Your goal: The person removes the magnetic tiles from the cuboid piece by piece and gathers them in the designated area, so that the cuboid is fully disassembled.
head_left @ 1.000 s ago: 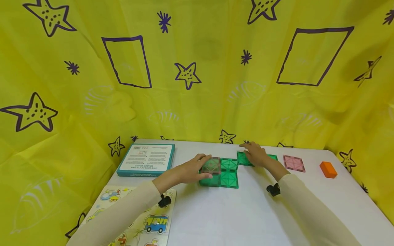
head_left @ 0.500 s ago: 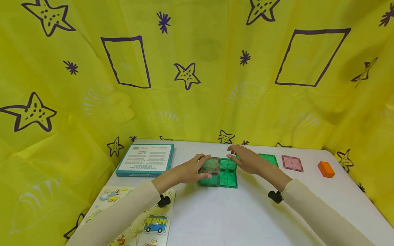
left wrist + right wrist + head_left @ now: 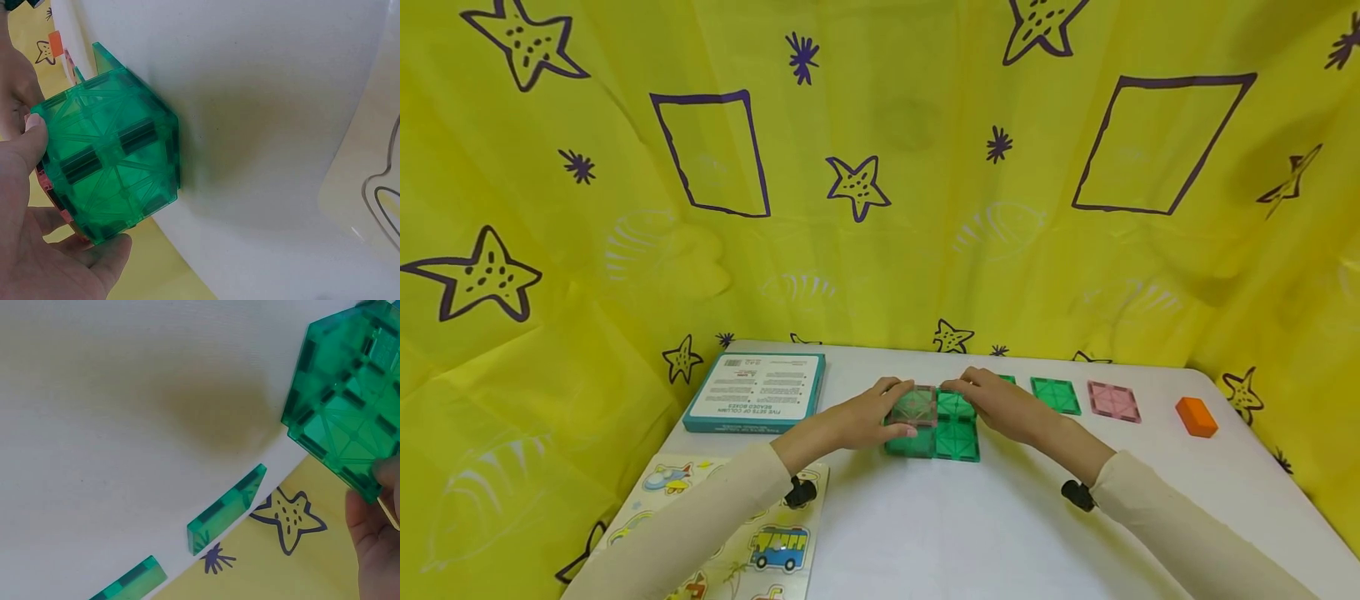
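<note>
Head feed reaches me bright, evenly lit; the yellow star-patterned cloth backdrop (image 3: 917,271) looks stretched toward its left and right edges. My wrist feeds run dimmer, greyer, soft-edged brownish shadow across the smooth white tabletop (image 3: 269,137).

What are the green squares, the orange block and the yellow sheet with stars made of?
Green squares: most likely hard, shiny plastic, because they're see-through with neat moulded lines.
Orange block: maybe painted wood or plastic; its plain, smooth-looking sides don't settle it.
Yellow sheet: perhaps thin plastic or cloth, a bit glossy, because it hangs in soft folds and creases.
</note>
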Available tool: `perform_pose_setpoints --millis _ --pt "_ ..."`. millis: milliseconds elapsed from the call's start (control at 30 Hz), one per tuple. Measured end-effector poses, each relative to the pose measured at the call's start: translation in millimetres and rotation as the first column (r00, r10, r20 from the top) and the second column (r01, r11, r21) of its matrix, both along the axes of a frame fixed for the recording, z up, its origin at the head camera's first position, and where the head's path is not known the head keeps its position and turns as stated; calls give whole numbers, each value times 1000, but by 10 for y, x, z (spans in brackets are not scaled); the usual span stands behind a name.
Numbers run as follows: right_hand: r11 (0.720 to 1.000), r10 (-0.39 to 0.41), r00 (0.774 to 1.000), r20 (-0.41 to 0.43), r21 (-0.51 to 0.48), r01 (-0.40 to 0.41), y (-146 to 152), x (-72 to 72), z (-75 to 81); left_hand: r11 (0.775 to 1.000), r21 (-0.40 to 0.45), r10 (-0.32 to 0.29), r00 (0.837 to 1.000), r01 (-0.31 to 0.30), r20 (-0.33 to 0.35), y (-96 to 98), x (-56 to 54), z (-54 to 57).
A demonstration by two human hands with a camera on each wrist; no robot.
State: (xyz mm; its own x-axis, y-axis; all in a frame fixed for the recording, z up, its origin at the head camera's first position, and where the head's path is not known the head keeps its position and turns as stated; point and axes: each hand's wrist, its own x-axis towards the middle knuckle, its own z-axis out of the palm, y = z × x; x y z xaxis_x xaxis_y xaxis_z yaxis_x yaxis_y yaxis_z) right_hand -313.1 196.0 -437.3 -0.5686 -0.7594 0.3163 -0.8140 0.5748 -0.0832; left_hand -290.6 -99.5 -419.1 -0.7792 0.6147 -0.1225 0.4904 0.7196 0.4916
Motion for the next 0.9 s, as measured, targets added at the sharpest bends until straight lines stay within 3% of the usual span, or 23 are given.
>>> perform_pose_setpoints --millis 167,400,700,900 --pt "1000 12 999 -33 -6 -12 36 -8 -54 1000 3 1 1000 -1 0 -1 5 5" --pt "999 -19 999 27 -48 20 68 -18 -86 1000 -10 -3 1000 3 2 4 3 4" --pt "989 4 998 60 -145 4 82 -65 -117 1000 -21 -8 1000 8 0 11 -9 13" --pt "976 -64 985 160 -195 94 113 -120 -70 1000 -11 -12 1000 12 -1 3 -4 16"
